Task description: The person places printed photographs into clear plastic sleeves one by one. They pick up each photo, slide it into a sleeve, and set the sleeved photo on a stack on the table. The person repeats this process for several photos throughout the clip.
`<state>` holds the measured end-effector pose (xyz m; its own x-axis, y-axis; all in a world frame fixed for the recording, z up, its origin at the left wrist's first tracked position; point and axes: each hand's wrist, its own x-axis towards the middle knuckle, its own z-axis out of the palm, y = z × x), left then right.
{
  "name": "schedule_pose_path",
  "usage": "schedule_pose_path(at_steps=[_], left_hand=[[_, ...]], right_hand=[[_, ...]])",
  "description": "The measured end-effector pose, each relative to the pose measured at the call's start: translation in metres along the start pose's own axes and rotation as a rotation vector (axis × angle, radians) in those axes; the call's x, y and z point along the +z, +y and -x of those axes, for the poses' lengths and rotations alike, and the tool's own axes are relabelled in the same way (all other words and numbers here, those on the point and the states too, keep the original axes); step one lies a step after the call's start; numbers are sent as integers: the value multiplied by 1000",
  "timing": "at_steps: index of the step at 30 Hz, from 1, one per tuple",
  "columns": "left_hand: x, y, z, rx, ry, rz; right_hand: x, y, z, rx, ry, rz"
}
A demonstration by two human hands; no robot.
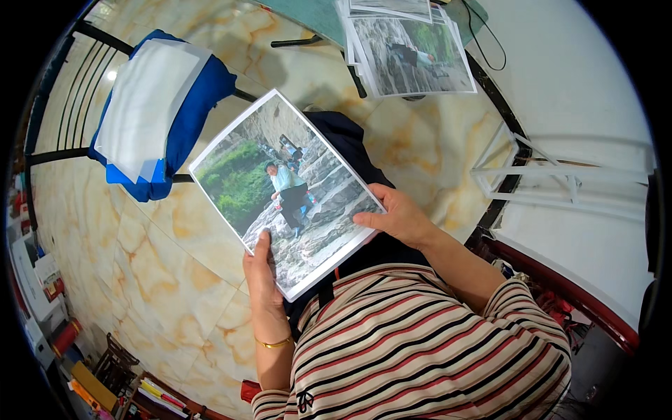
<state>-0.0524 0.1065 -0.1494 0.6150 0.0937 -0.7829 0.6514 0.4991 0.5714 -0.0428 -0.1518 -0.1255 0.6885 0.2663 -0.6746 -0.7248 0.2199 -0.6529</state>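
A white-bordered photo print (pixel 245 182) is held over the person's dark-clad lap, in front of the striped shirt (pixel 420 336), its printed face turned up toward the eyes. Its long axis runs slantwise, from the upper left of the view down to the lower right, and the scene on it stands upright along that axis: the head of the figure seated on the rocks points to the upper left, away from the wearer, and the short bottom edge lies nearest the torso. The left hand (pixel 264 276), with a gold bracelet (pixel 273 343) at its wrist, grips the left long edge close to the bottom corner, thumb flat on the face and pointing up, the fingers hidden underneath. The right hand (pixel 399 215) pinches the opposite bottom corner, its thumb laid across the face and pointing left; how its other fingers sit beneath cannot be fully told. Beyond the print, to the left, a chair with a blue cover (pixel 210 84) bears pale translucent sheets (pixel 150 98). At the upper right, a pile of similar prints (pixel 409 59) lies on a green table (pixel 308 19), overhanging its near edge, with a black cable (pixel 502 52) hanging beside it.
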Motion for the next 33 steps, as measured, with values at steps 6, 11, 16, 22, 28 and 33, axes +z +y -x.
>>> schedule_pose_path(at_steps=[6,11,16,22,28,33], left_hand=[[3,-11,7,53,-42,28],[-10,-10,6,-18,-33,60],[-22,-17,-8,-17,-139,273],[-7,-3,6,-43,-164,299],[-9,-9,8,-72,-100,100],[-11,-10,6,-40,-171,89]], right_hand=[[-20,15,0,-252,275,151],[-18,15,1,-203,246,144],[-17,18,-2,-229,247,205],[-15,12,-3,-250,243,276],[-20,10,-10,-245,233,305],[-6,-21,-37,-545,353,668]])
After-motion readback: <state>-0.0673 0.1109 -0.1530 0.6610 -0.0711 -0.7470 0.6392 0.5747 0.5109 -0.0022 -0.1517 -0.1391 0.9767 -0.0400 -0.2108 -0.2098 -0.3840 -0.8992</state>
